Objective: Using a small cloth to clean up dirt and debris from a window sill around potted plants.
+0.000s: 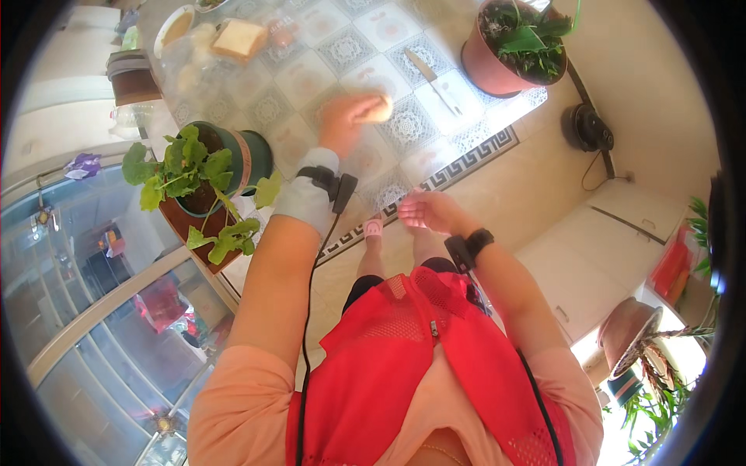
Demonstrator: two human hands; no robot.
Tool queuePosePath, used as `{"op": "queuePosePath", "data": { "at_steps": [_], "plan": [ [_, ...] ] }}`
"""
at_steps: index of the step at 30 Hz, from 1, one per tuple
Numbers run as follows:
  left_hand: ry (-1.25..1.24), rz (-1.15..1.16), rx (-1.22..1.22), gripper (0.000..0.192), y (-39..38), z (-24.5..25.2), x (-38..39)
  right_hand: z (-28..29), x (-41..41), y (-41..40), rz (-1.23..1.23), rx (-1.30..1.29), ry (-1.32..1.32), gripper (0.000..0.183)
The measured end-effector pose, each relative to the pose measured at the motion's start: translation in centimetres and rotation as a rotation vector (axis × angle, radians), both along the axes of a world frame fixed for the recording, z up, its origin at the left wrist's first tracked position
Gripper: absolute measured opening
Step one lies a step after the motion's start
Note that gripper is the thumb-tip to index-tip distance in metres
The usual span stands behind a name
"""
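Observation:
My left hand [344,122] reaches out over a patterned, tile-print tablecloth [312,76], its fingers closed around a small pale-yellow piece of food [382,109]. The hand is blurred, so what the piece is stays unclear. To its right on the cloth lies a knife [432,80], its blade pointing away from me. My right hand [430,211] hovers in front of my body near the cloth's near edge, fingers slightly curled and nothing in it. Farther off at the left, sliced white bread [240,39] rests on clear plastic packaging [189,61].
A bowl [175,28] stands at the far left, near reddish round items [282,34] in clear wrap. A terracotta-coloured plant pot [495,58] occupies the far right corner. A green pot [253,160] with leafy stems stands close to my left forearm. Black cables [309,303] run along both arms.

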State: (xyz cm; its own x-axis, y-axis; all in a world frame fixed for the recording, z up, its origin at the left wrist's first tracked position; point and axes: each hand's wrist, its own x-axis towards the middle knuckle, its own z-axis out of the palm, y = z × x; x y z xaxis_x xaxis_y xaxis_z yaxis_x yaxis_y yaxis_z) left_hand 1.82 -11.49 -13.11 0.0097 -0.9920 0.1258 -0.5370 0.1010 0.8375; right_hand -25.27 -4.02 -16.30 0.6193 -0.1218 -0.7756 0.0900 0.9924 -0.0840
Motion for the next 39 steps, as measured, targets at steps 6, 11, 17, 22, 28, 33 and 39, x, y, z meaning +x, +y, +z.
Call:
{"op": "queuePosePath", "data": {
  "at_steps": [6, 11, 17, 22, 28, 33, 39],
  "plan": [
    [-0.028, -0.332, -0.087, 0.028, 6.0, -0.4, -0.8, -2.4, 1.8, 0.8, 0.007, 0.096, -0.194, 0.030],
    [0.080, -0.265, 0.068, 0.034, 11.0, 1.0, 0.1, -3.5, 2.9, 1.2, 0.058, 0.111, -0.196, 0.037],
    [0.311, 0.434, 0.238, 0.044, 16.8, 3.0, 4.2, -3.5, 3.0, 1.2, 0.100, 0.115, -0.208, 0.041],
    [-0.065, 0.617, 0.122, 0.047, 20.6, -0.8, 3.9, -4.1, 4.0, 1.8, 0.092, 0.168, -0.254, 0.043],
    [-0.223, 0.719, 0.111, 0.059, 17.9, -0.2, -6.0, -4.7, 4.4, 2.3, 0.103, 0.184, -0.274, 0.045],
    [0.250, 0.707, 0.085, 0.058, 18.2, 2.1, -7.7, -3.8, 4.4, 2.3, 0.102, 0.150, -0.225, 0.046],
    [-0.213, 0.783, 0.095, 0.059, 23.4, 0.0, -2.5, -3.9, 5.0, 2.6, 0.140, 0.161, -0.258, 0.046]
  ]
}}
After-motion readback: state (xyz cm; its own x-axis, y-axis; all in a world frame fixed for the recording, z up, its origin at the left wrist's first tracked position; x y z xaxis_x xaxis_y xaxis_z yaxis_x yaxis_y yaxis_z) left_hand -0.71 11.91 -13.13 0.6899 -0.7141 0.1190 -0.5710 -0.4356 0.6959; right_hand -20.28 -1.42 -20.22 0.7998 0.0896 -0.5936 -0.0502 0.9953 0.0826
